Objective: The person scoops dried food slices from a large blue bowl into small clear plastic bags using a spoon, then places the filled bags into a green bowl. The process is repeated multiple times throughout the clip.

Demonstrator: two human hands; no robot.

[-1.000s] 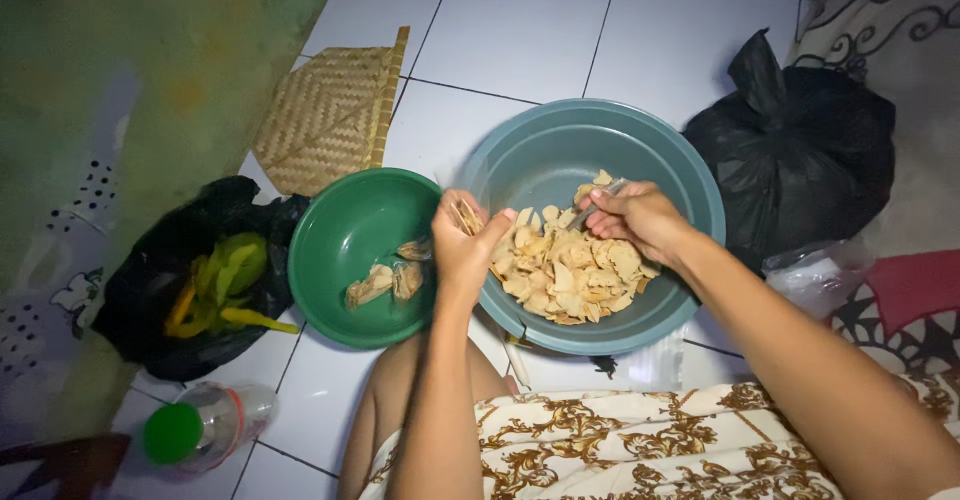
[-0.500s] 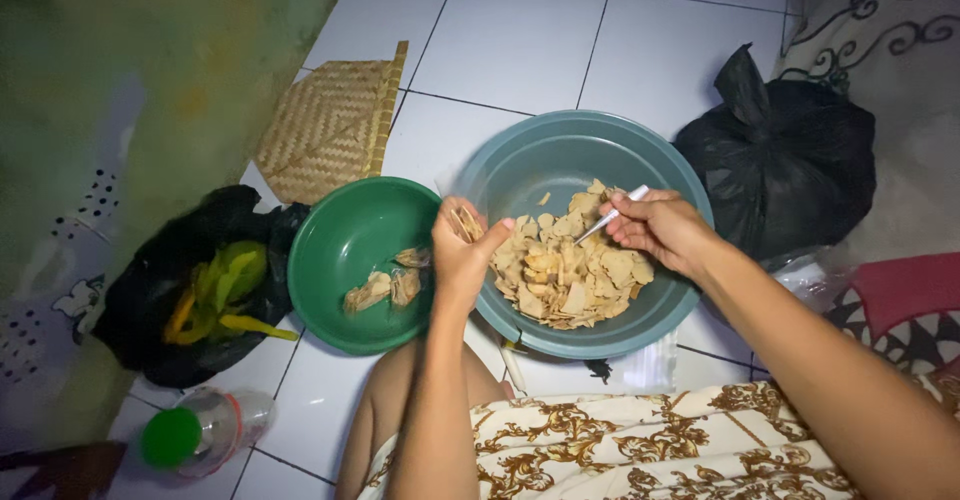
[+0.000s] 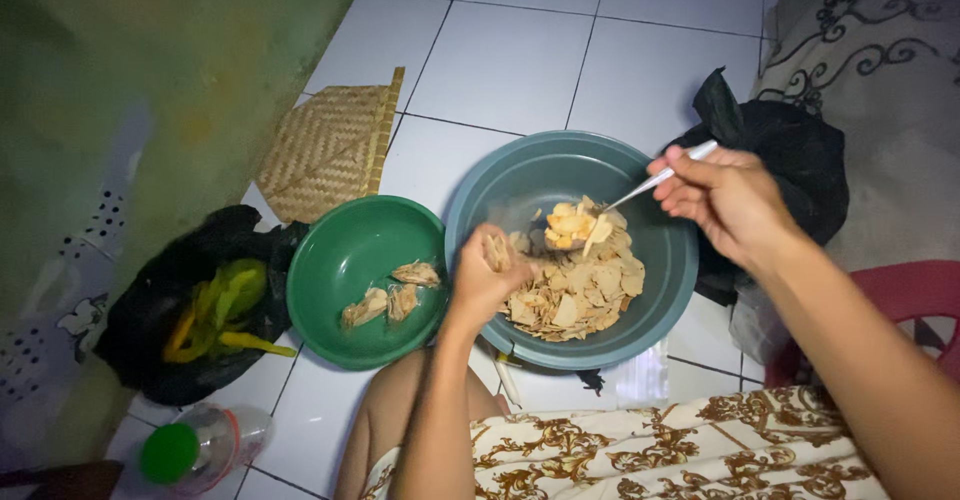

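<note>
The right hand point(image 3: 728, 200) pinches the handle of a slim metal spoon point(image 3: 640, 192) and lifts a heap of pale, thin chips above the pile in the wide grey-blue plastic basin point(image 3: 672, 260), tilted just enough to keep the load on. The left hand point(image 3: 487, 282) curls its fingers around a few chips, hovering over the basin's near rim, beside the smaller green plastic bowl point(image 3: 340, 250), which holds a few separated pieces. Both vessels touch, so pieces cross easily.
</note>
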